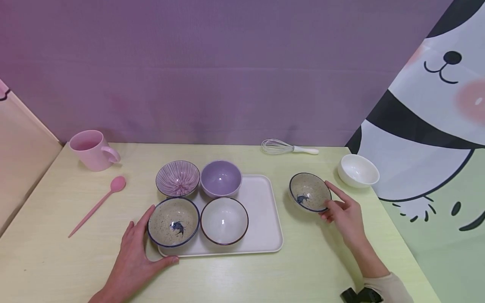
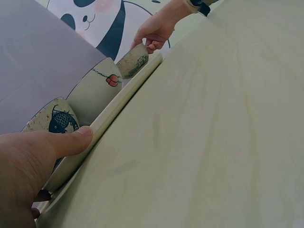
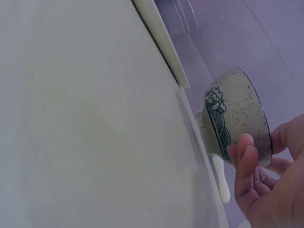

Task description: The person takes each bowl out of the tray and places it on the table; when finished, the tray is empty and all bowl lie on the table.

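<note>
At the right, my right hand [image 1: 342, 214] pinches the rim of a small speckled bowl [image 1: 308, 189] with a blue rim and a blue motif. In the right wrist view this bowl [image 3: 240, 114] is tilted close over the table, wave pattern outside. My left hand [image 1: 138, 256] spreads round the front left corner of a white tray [image 1: 261, 219], thumb along its front edge, index finger beside a larger speckled bowl [image 1: 163, 229]. On the tray also stand a brown-rimmed white bowl [image 1: 224, 221], a purple bowl [image 1: 221, 179] and a purple-striped bowl [image 1: 177, 177].
A white bowl [image 1: 358, 170] stands by the table's right edge. A whisk [image 1: 288, 147] lies at the back. At the left are a pink mug [image 1: 91, 151] and a pink spoon [image 1: 102, 200]. A purple backdrop [image 1: 212, 71] rises behind the table.
</note>
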Demonstrator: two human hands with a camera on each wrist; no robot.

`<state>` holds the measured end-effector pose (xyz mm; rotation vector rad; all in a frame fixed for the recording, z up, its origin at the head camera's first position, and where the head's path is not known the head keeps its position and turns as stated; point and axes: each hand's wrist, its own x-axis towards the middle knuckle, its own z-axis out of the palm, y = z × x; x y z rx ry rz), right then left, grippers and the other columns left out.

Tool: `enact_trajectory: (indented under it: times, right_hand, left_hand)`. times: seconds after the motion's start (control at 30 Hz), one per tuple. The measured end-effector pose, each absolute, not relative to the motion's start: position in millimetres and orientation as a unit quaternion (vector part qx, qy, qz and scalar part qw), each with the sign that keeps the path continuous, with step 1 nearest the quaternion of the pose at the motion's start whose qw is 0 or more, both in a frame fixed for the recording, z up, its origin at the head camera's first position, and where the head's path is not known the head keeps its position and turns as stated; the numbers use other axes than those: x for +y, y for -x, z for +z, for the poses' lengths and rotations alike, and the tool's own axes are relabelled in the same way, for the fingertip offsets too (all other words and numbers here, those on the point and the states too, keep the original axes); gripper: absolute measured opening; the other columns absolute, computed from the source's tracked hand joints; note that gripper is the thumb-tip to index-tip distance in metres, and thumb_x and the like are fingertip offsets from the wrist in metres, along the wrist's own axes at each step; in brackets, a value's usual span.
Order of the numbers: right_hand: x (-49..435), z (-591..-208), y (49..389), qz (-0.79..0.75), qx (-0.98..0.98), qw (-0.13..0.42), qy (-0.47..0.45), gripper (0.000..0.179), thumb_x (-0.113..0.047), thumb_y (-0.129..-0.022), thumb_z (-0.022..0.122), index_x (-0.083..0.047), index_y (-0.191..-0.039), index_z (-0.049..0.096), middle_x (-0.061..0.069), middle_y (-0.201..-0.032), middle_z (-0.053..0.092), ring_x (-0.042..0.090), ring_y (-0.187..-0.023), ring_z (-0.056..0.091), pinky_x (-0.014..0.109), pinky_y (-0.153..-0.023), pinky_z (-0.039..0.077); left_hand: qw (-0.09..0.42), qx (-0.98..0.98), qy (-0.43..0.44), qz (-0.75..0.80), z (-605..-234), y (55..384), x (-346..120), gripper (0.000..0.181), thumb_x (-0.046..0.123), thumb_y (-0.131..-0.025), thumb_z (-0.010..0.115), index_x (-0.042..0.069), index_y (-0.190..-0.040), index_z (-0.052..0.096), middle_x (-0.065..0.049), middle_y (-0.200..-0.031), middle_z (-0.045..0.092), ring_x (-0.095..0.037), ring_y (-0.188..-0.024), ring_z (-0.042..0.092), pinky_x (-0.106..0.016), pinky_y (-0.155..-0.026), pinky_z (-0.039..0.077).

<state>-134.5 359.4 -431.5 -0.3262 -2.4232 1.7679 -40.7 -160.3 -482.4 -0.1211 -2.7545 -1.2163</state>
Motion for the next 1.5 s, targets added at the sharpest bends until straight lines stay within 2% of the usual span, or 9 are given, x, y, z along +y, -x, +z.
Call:
enact_trajectory:
  times: [0.57,1.07,1.5]
  right_hand:
    - [374.5,-439.8,145.6,0.614,-0.768,0.095,0.156,0.060,0.005,-0.105,0.052,-0.004,-0.164,0.053,-0.002,-0.062,0.073,0.007,-0.049,0.066,0.017,-0.049,0.055]
    - [382.0,-440.4,157.2,0.611,-0.756,0.132,0.195,0.060,-0.001,-0.106,0.052,-0.013,-0.164,0.056,-0.003,-0.060,0.073,0.005,-0.049,0.066,0.016,-0.048,0.053]
    - [383.0,-443.6,167.0,0.623,-0.740,0.160,0.197,0.059,-0.003,-0.106,0.052,-0.016,-0.163,0.058,-0.003,-0.060,0.073,0.005,-0.049,0.067,0.016,-0.048,0.055]
  left_hand:
    - [0.030,-0.918,0.020,-0.396,-478.4,39.0,-161.3,0.144,0.049,-0.068,0.106,0.025,-0.178,0.018,-0.025,-0.175,0.036,-0.066,-0.159,0.017,-0.084,-0.125,0.022]
    - [0.064,-0.913,0.037,-0.402,-480.4,41.3,-160.5,0.141,0.046,-0.067,0.107,0.023,-0.177,0.023,-0.025,-0.172,0.042,-0.062,-0.160,0.022,-0.077,-0.129,0.023]
    - [0.041,-0.915,0.026,-0.401,-478.8,40.5,-160.6,0.142,0.048,-0.067,0.107,0.023,-0.178,0.021,-0.024,-0.174,0.039,-0.063,-0.161,0.018,-0.080,-0.128,0.023]
